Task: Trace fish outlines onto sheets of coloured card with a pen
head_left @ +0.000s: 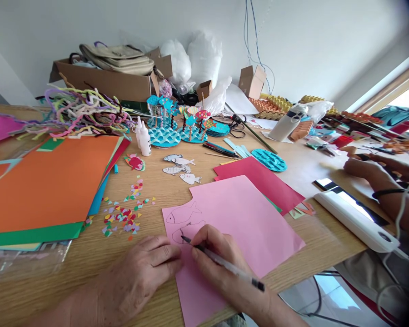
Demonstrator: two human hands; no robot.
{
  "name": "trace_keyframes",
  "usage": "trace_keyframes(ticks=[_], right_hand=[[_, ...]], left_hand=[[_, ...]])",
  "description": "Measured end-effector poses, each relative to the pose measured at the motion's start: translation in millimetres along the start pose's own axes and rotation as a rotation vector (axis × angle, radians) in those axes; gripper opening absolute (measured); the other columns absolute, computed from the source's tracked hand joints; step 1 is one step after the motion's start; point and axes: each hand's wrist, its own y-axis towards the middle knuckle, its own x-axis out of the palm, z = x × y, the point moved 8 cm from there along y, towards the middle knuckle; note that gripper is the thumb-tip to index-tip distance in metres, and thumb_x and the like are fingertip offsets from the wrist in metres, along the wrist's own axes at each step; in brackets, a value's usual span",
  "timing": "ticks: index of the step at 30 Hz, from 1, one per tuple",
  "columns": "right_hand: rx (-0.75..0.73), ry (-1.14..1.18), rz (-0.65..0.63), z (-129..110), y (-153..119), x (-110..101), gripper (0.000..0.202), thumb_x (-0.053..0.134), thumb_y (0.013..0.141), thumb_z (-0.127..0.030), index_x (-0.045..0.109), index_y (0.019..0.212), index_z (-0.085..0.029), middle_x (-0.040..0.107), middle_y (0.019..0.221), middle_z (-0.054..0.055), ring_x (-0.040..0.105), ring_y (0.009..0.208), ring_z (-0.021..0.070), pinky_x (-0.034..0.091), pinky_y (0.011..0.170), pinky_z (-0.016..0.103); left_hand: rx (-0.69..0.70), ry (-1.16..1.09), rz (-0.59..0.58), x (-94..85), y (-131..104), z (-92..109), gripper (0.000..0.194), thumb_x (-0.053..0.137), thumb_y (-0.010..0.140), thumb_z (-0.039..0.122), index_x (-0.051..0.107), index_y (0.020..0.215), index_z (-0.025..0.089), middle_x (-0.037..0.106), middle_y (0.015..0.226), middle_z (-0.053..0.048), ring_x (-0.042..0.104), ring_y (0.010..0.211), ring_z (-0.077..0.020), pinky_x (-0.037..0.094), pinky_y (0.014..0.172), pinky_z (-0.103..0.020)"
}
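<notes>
My right hand (221, 259) grips a black-tipped pen (225, 263), a clear-barrelled one, with its tip on a pink sheet of paper (241, 218). A finished fish outline (182, 215) shows near the sheet's notched left edge. Just below it is a second, partial fish outline (179, 235), where the pen touches. My left hand (146, 263) lies palm down, fingers loosely extended and holding nothing, with its fingertips on the sheet's left edge. Beyond the sheet are several cut-out paper fish (180, 168) and a red decorated fish (135, 162).
Orange paper (54, 181) tops a stack at left, beside scattered confetti (124, 218). Behind stand glue bottles (143, 138), blue wave-patterned fish models (163, 131) and pipe cleaners (85, 109). At right are red paper (259, 179), a white device (356, 218) and another person's hand (364, 168).
</notes>
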Motion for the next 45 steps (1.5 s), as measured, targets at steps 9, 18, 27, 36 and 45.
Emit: trace_keyframes(ticks=[9,18,27,36,45], right_hand=[[-0.036,-0.096,0.048,2.5,-1.7,7.3,0.016,0.045,0.072,-0.005,0.051,0.076,-0.019,0.052,0.060,-0.005,0.046,0.052,0.0083,0.034,0.050,0.018],[-0.023,-0.134,0.049,-0.3,1.3,6.1,0.017,0.044,0.070,-0.004,0.051,0.075,-0.018,0.056,0.061,-0.003,0.050,0.054,0.0096,0.037,0.051,0.019],[-0.029,-0.177,0.055,-2.8,1.6,6.3,0.015,0.043,0.070,-0.006,0.051,0.073,-0.019,0.057,0.060,-0.002,0.049,0.052,0.0098,0.037,0.051,0.020],[-0.034,-0.186,0.063,-1.9,1.8,6.4,0.016,0.043,0.069,-0.006,0.051,0.073,-0.020,0.057,0.060,-0.003,0.049,0.051,0.0101,0.039,0.051,0.020],[-0.034,-0.177,0.042,-3.6,1.5,7.6,0.015,0.043,0.070,-0.007,0.051,0.074,-0.019,0.058,0.061,-0.002,0.051,0.053,0.0104,0.039,0.051,0.021]], left_hand=[[-0.036,-0.011,-0.029,3.6,-2.8,-2.6,0.038,0.037,0.089,0.006,0.048,0.123,0.019,0.052,0.120,-0.004,0.044,0.109,-0.0202,0.040,0.097,-0.032],[-0.022,-0.008,0.032,-1.9,-1.6,0.0,0.038,0.037,0.086,0.002,0.051,0.119,0.016,0.055,0.118,-0.005,0.045,0.109,-0.0195,0.041,0.098,-0.032],[-0.030,-0.018,0.012,-4.2,-0.7,0.2,0.039,0.040,0.085,0.003,0.052,0.119,0.017,0.055,0.118,-0.004,0.047,0.108,-0.0194,0.042,0.097,-0.032],[-0.048,-0.036,-0.056,-2.7,0.5,1.7,0.037,0.039,0.087,0.003,0.051,0.120,0.016,0.054,0.120,-0.005,0.046,0.110,-0.0200,0.041,0.099,-0.033],[-0.018,-0.039,-0.005,0.9,-3.5,-1.4,0.039,0.038,0.086,0.003,0.049,0.121,0.016,0.053,0.121,-0.005,0.045,0.110,-0.0199,0.041,0.098,-0.032]])
